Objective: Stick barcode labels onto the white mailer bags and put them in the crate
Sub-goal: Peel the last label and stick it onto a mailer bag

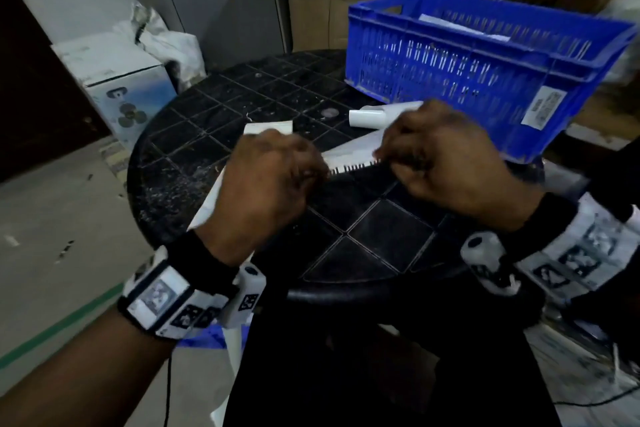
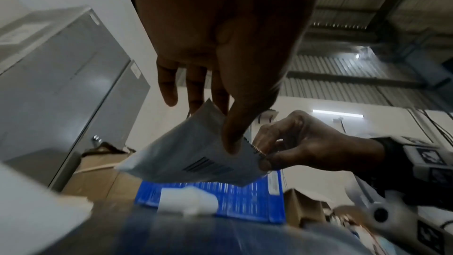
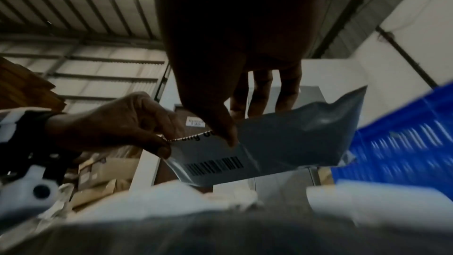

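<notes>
**Dark round table, grid-patterned top, scuffed and dusty**

Seen from the head view: a black round table marked with a square grid and flecked with pale scraps. Resting on its far right edge, a blue slotted crate bearing a white sticker. Just in front of the crate, a curled white label roll. Near the centre, a small white slip lying flat.
</notes>
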`<state>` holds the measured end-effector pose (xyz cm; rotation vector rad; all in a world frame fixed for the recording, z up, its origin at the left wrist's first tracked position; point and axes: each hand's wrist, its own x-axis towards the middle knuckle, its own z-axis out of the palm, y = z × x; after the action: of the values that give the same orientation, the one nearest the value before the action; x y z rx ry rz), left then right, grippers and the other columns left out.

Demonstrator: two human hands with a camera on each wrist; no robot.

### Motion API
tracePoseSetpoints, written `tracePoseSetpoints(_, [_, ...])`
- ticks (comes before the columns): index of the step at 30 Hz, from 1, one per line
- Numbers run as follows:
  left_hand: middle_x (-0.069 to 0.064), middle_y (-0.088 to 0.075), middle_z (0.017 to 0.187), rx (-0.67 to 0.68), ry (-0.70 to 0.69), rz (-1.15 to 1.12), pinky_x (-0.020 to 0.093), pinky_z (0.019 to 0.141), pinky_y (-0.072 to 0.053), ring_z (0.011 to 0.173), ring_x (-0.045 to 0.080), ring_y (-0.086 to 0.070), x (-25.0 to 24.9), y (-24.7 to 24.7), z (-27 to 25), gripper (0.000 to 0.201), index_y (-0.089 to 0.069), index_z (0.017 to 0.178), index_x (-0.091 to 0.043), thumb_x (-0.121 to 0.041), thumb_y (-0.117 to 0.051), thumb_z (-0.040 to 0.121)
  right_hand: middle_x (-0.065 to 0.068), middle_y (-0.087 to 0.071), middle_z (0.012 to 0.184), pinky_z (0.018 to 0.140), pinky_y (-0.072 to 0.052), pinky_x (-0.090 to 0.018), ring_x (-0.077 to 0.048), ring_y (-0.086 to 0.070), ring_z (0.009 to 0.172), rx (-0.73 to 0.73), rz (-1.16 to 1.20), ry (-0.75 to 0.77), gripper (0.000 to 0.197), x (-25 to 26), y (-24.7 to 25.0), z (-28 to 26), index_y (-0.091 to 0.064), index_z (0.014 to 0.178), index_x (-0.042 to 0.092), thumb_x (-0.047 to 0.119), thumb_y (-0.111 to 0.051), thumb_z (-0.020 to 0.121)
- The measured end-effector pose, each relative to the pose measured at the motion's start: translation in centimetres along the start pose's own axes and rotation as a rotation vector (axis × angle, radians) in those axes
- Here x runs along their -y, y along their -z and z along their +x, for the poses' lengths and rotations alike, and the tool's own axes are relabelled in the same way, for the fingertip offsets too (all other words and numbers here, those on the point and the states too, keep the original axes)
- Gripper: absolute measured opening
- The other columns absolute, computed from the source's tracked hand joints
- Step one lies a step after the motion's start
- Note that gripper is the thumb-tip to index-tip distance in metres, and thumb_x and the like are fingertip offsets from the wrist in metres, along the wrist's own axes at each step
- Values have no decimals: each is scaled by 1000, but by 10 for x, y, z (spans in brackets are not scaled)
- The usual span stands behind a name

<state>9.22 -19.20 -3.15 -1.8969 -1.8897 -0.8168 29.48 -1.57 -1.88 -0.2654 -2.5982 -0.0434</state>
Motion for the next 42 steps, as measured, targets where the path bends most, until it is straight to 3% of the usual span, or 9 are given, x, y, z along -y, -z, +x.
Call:
tracePoseSetpoints(5, [-10, -74, 87, 328, 5, 150, 41, 79, -49, 81, 24, -67, -15, -38, -68, 21, -79, 84, -30, -28, -60, 75, 8, -73, 109, 74, -55, -47, -30, -63, 94, 158, 33, 0, 16, 18, -71, -78, -78, 99, 27, 28, -65, 90])
tracePoseSetpoints(10, [-9, -76, 97, 297, 78, 159, 36, 83, -45, 86, 23, -69, -37, -40, -111, 28, -80, 90, -25, -44, -60, 88, 9, -71, 128, 87, -55, -50, -25, -64, 113, 93, 137, -155, 27, 44, -84, -115, -77, 114, 23, 38, -64, 95])
tracePoseSetpoints(13, [-4, -75, 114, 213, 158, 119, 36, 89, -50, 101, 23, -68, -49, -40, -113, 39, -79, 108, -21, -52, -63, 90, 9, -72, 126, 94, -52, -51, -23, -61, 123, 42, 140, -203, 34, 51, -84, -113, -76, 117, 21, 44, -62, 96])
tracePoseSetpoints(15, [2, -66, 138, 241, 177, 107, 38, 104, -50, 125, 24, -62, -60, -46, -108, 57, -70, 129, -15, -59, -54, 96, 8, -70, 132, 102, -48, -53, -21, -54, 136, 67, 138, -167, 37, 54, -86, -108, -74, 121, 21, 43, -56, 98])
tracePoseSetpoints(19, [17, -31, 164, 458, 226, 130, 46, 125, -27, 155, 26, -25, -75, -68, -111, 91, -32, 158, -2, -72, -19, 101, 5, -39, 163, 125, -25, -50, -10, -23, 156, 319, 177, -21, 57, 55, -98, -103, -48, 152, 21, 29, -40, 97])
tracePoseSetpoints(24, [19, -28, 165, 545, 229, 206, 59, 122, -21, 156, 28, -22, -77, -75, -128, 107, -31, 157, 0, -84, -12, 94, 0, -36, 165, 128, -19, -51, -11, -27, 154, 331, 240, 63, 55, 55, -95, -110, -43, 156, 15, 31, -35, 104])
tracePoseSetpoints(31, [11, -26, 167, 533, 200, 258, 64, 120, -19, 156, 28, -20, -74, -69, -142, 109, -33, 159, -7, -90, -24, 88, -2, -31, 166, 122, -24, -60, -20, -29, 154, 364, -76, -30, 89, 42, -83, -121, -40, 157, 13, 76, -15, 100])
tracePoseSetpoints(38, [13, -35, 163, 531, 145, 287, 71, 117, -16, 155, 37, -23, -71, -68, -139, 110, -42, 154, -6, -90, -30, 85, -16, -24, 168, 122, -17, -66, -29, -18, 157, 351, -41, 93, 109, 79, -91, -113, -33, 157, -1, 85, -22, 91])
tracePoseSetpoints(42, [11, -35, 163, 531, 141, 270, 72, 117, -15, 154, 38, -24, -71, -66, -140, 111, -39, 156, -7, -90, -16, 86, -13, -23, 169, 119, -18, -70, -26, -20, 157, 381, -60, 27, 109, 79, -93, -122, -31, 159, 4, 87, -15, 91])
